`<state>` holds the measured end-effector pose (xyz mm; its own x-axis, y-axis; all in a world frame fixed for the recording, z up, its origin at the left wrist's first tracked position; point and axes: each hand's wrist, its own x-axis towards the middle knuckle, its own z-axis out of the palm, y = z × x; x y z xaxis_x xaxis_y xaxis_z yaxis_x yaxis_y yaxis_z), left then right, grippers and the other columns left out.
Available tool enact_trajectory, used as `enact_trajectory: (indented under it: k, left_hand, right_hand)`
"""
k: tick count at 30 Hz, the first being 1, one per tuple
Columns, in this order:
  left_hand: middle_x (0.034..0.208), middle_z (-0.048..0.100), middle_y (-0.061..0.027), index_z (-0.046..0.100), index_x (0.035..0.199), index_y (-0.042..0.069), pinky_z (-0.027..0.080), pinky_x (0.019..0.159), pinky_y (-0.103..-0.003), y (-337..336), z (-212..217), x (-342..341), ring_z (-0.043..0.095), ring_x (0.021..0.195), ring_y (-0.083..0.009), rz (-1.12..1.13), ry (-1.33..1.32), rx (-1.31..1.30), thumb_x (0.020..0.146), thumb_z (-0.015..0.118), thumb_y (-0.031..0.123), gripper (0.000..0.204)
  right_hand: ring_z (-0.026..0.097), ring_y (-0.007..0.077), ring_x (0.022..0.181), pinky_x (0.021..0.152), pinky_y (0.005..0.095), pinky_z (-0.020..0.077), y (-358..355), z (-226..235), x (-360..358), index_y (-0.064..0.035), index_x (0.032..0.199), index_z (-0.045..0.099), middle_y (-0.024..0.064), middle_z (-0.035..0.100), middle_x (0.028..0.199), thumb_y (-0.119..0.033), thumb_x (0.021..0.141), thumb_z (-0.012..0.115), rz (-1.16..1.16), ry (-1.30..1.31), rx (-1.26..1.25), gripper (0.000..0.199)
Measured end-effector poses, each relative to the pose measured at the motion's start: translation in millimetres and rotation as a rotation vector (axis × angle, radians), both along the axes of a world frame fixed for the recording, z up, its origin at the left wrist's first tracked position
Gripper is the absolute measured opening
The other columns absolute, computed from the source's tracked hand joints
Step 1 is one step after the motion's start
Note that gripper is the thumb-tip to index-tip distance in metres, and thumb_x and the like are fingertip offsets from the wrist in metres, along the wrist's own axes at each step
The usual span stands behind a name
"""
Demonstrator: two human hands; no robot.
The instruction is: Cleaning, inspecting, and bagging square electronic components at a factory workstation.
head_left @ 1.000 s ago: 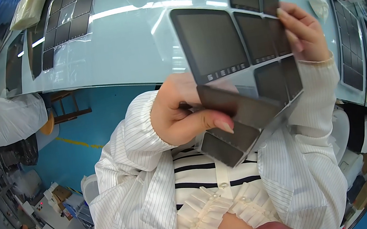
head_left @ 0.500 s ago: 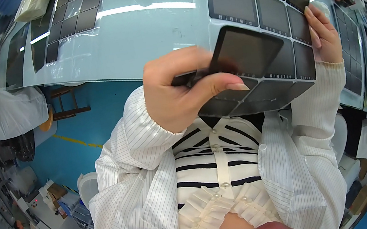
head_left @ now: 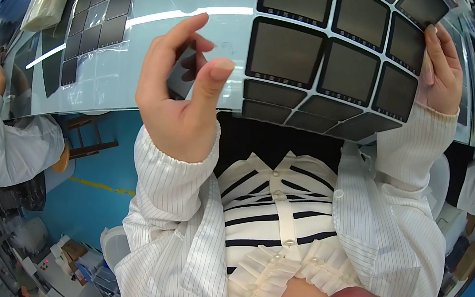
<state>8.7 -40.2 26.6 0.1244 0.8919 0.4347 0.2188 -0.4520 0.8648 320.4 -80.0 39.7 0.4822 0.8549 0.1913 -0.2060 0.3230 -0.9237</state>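
Right hand (head_left: 441,63) pinches the right edge of the sheet (head_left: 329,31); the left hand (head_left: 178,105), just off its left edge, has thumb and forefinger parted, though I cannot tell whether its shaded lower fingers hold anything. Across the upper frame stretches the table (head_left: 99,96). Nearer, at upper right, the sheet is raised and tilted; a one-sided hold could let it sag, so steadying the left edge too would seem wise. Its dark panels (head_left: 288,53) stand in a grid, likely best kept free of prints by gripping only the rim. Smallest, the right fingertips (head_left: 431,32) probably need only light pressure.
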Motion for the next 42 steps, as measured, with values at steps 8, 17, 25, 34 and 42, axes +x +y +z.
enact_trajectory:
  k: [8, 17, 25, 34, 42]
  left_hand:
    - [0.102, 0.061, -0.0156, 0.041, 0.133, -0.012, 0.047, 0.076, -0.028, -4.7, 7.5, 6.6, 0.059, 0.087, -0.0204, 0.060, 0.474, 0.323, 0.082, 0.062, 0.059, 0.089]
    - [0.091, 0.063, -0.0077, 0.042, 0.132, -0.008, 0.041, 0.058, -0.018, 13.8, -4.4, 24.3, 0.054, 0.069, -0.0078, 0.036, 0.245, 0.272, 0.075, 0.080, 0.027, 0.076]
    - [0.084, 0.063, -0.0114, 0.036, 0.139, -0.007, 0.045, 0.065, -0.025, 9.9, -1.6, 4.1, 0.055, 0.071, -0.0137, -0.206, -0.044, 0.123, 0.086, 0.048, 0.027, 0.064]
    - [0.087, 0.063, -0.0120, 0.037, 0.139, -0.003, 0.044, 0.060, -0.023, 8.1, 2.1, -7.9, 0.057, 0.078, -0.0154, -0.293, -0.115, -0.291, 0.084, 0.043, 0.041, 0.070]
    - [0.101, 0.063, -0.0157, 0.046, 0.131, -0.001, 0.049, 0.066, -0.027, 18.0, -4.6, -13.1, 0.060, 0.086, -0.0198, -0.016, -0.280, -0.208, 0.096, 0.034, 0.013, 0.040]
  right_hand:
    - [0.038, 0.0019, 0.043, 0.040, 0.0154, 0.0256, -23.3, 17.0, -62.8, 0.0028, 0.108, 0.060, 0.0125, 0.068, 0.093, -0.003, 0.091, 0.058, -0.205, -0.239, 0.186, 0.017]
    - [0.038, 0.0021, 0.043, 0.040, 0.0152, 0.0248, -21.4, 12.7, -71.6, 0.0023, 0.107, 0.060, 0.0121, 0.068, 0.093, -0.003, 0.091, 0.059, -0.211, -0.255, 0.254, 0.017]
    - [0.042, 0.0026, 0.048, 0.043, 0.0154, 0.0283, -0.2, 12.8, -40.0, 0.0025, 0.110, 0.062, 0.0126, 0.069, 0.095, -0.001, 0.090, 0.059, -0.135, -0.196, 0.244, 0.020]
    - [0.043, 0.0036, 0.047, 0.043, 0.0154, 0.0301, 7.8, -2.2, -40.7, 0.0020, 0.110, 0.064, 0.0130, 0.070, 0.095, -0.003, 0.089, 0.063, -0.091, -0.161, 0.219, 0.022]
    - [0.040, 0.0033, 0.047, 0.042, 0.0170, 0.0264, 12.1, 6.5, -40.1, 0.0012, 0.108, 0.065, 0.0089, 0.069, 0.088, -0.003, 0.088, 0.064, -0.139, -0.177, 0.269, 0.021]
